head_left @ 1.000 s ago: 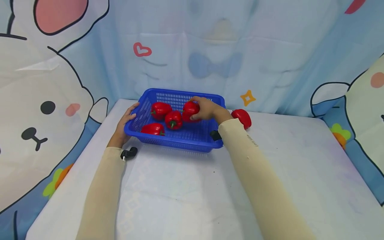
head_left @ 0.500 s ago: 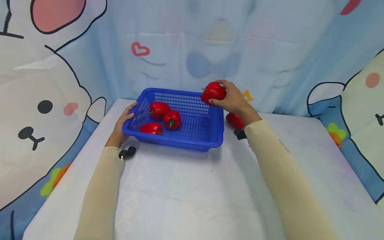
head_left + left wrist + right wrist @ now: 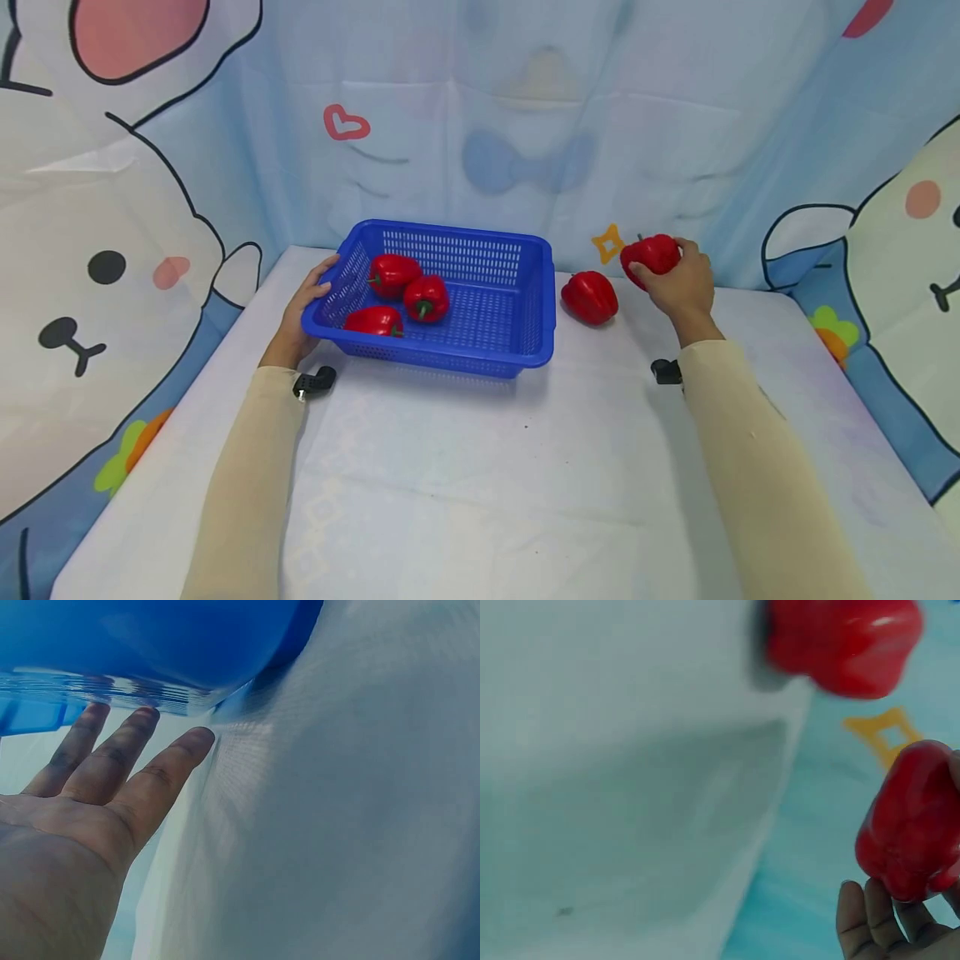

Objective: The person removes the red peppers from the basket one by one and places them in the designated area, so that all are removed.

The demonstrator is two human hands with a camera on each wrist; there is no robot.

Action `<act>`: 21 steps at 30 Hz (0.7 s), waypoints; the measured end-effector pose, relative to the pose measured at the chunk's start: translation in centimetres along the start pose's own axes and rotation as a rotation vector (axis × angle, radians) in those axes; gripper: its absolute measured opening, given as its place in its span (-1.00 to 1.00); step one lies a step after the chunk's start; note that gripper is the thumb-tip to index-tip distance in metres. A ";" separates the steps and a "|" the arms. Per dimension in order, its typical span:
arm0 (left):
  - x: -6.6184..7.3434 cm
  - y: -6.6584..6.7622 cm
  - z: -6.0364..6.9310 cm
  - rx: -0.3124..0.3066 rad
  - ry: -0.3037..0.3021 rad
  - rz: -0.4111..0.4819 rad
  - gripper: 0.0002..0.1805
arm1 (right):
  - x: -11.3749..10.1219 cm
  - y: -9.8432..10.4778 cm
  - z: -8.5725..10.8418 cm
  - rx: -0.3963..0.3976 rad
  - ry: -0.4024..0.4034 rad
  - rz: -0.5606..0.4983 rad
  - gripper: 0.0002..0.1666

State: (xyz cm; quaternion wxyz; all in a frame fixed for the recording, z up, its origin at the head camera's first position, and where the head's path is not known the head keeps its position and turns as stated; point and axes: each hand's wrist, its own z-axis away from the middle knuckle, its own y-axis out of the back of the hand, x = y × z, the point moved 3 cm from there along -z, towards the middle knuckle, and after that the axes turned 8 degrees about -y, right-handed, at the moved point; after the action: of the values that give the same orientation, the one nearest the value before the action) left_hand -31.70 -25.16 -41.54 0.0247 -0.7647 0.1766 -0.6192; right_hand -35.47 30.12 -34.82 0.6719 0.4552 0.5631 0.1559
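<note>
My right hand [image 3: 687, 287] grips a red bell pepper [image 3: 651, 257], held above the back right of the table; the right wrist view shows this pepper [image 3: 911, 825] with fingers [image 3: 881, 915] beneath it. A second red bell pepper [image 3: 590, 298] lies on the table between the basket and that hand. At the left end of the blue plastic basket [image 3: 442, 357], my left hand [image 3: 296, 321] rests against the side. Straight fingers [image 3: 112, 754] touch the basket wall in the left wrist view. Inside the basket's left half sit three red bell peppers [image 3: 426, 299].
A white cloth [image 3: 465, 483] covers the table. Behind it hangs a light blue curtain [image 3: 525, 100] with cartoon prints, close to the table's back edge. Each wrist carries a small black camera [image 3: 315, 382].
My right hand has lifted a bell pepper out of the basket and carried it right, past the pepper on the table. My left hand stays at the basket's left end.
</note>
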 end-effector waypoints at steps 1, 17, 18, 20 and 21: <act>0.0 0.0 0.0 0.002 0.000 0.001 -0.42 | 0.7 -0.1 -0.1 -0.013 -0.020 0.021 0.10; -0.1 -0.3 -0.4 -0.001 -0.001 -0.039 -0.43 | 5.0 -1.8 -0.3 -0.136 -0.143 0.173 0.15; -0.1 -0.2 -0.3 0.001 -0.001 -0.035 -0.43 | 4.9 -1.9 -0.3 -0.134 -0.141 0.183 0.16; -0.1 -0.1 -0.2 0.005 -0.001 -0.030 -0.43 | 4.7 -2.0 -0.4 -0.133 -0.139 0.200 0.16; -0.1 -0.1 -0.2 0.006 -0.001 -0.028 -0.43 | 4.5 -2.0 -0.4 -0.134 -0.140 0.210 0.17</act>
State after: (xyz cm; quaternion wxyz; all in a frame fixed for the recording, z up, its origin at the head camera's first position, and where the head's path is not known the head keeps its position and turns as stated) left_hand -31.89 -25.05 -41.53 0.0185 -0.7674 0.1642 -0.6195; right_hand -34.97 32.49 -39.18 0.7184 0.4756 0.4524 0.2302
